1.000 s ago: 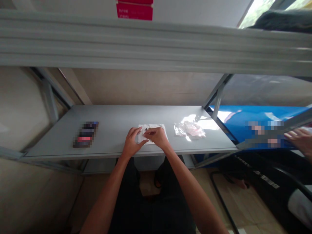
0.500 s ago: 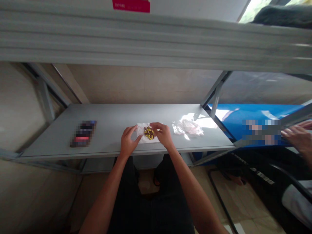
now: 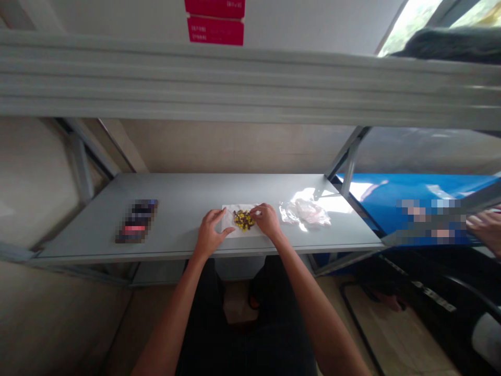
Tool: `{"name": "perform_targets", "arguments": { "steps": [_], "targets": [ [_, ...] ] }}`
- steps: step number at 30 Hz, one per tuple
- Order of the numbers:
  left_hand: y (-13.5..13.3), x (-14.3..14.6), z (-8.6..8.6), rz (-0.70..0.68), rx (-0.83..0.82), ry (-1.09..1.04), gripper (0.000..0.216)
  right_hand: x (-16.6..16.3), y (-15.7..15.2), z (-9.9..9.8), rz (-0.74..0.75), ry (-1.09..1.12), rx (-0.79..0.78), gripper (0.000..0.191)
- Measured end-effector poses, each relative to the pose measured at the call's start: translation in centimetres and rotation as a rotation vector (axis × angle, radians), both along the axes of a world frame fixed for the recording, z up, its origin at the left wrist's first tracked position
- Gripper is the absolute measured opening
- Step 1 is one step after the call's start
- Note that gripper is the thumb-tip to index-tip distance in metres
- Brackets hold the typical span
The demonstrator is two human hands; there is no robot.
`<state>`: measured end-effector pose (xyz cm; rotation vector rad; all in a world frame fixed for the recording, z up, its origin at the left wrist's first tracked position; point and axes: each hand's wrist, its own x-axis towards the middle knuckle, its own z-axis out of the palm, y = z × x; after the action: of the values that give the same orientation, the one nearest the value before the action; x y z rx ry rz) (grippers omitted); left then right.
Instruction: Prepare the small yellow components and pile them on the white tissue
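Observation:
A heap of small yellow and dark brown pieces (image 3: pixel 243 221) lies on a white paper sheet (image 3: pixel 228 223) in the middle of the grey shelf. At the sheet's left side is my left hand (image 3: pixel 211 232), its thumb and fingers apart and nothing between them. My right hand (image 3: pixel 268 220) is at the heap's right edge, fingertips drawn together in a pinch. Whatever sits between those fingertips is too small to make out. Crumpled clear plastic bags (image 3: pixel 307 213) lie to the right of my right hand.
A blurred phone-like dark object (image 3: pixel 136 221) rests on the grey shelf (image 3: pixel 188 190) at left. An upper shelf's edge (image 3: pixel 235 89) crosses above, with red boxes (image 3: pixel 216 30) on top. At right, past a metal post, another person's hand (image 3: pixel 485 227) is near a blue surface (image 3: pixel 391 196).
My right hand's fingers have come from over the heap to its right edge and closed together. The left hand stays beside the sheet. The whole view has shifted slightly.

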<state>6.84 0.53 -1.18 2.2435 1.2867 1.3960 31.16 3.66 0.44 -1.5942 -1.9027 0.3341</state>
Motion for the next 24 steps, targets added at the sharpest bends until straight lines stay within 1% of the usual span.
{"name": "perform_targets", "arguments": {
  "steps": [3,9,13,17,20,24],
  "targets": [
    [0.0,-0.1,0.2,-0.003,-0.013,0.008,0.061,0.0,0.3,0.1,-0.023,-0.047,-0.048,0.014],
    [0.0,-0.2,0.4,0.005,-0.032,-0.008,0.055,0.3,1.2,0.5,0.006,-0.073,-0.122,0.007],
    [-0.1,-0.1,0.5,-0.002,-0.03,-0.019,0.055,0.7,1.1,0.9,0.013,0.021,-0.123,0.006],
    [-0.1,-0.1,0.5,0.002,-0.04,-0.021,0.055,0.7,0.2,1.8,-0.005,0.192,-0.034,0.008],
    [0.0,-0.1,0.5,-0.001,-0.049,-0.019,0.057,0.0,-0.9,3.0,0.07,0.285,0.043,0.011],
    [-0.1,-0.1,0.7,-0.016,-0.054,-0.033,0.058,-2.5,-2.0,4.3,0.271,0.284,0.05,0.009]
  ]
}}
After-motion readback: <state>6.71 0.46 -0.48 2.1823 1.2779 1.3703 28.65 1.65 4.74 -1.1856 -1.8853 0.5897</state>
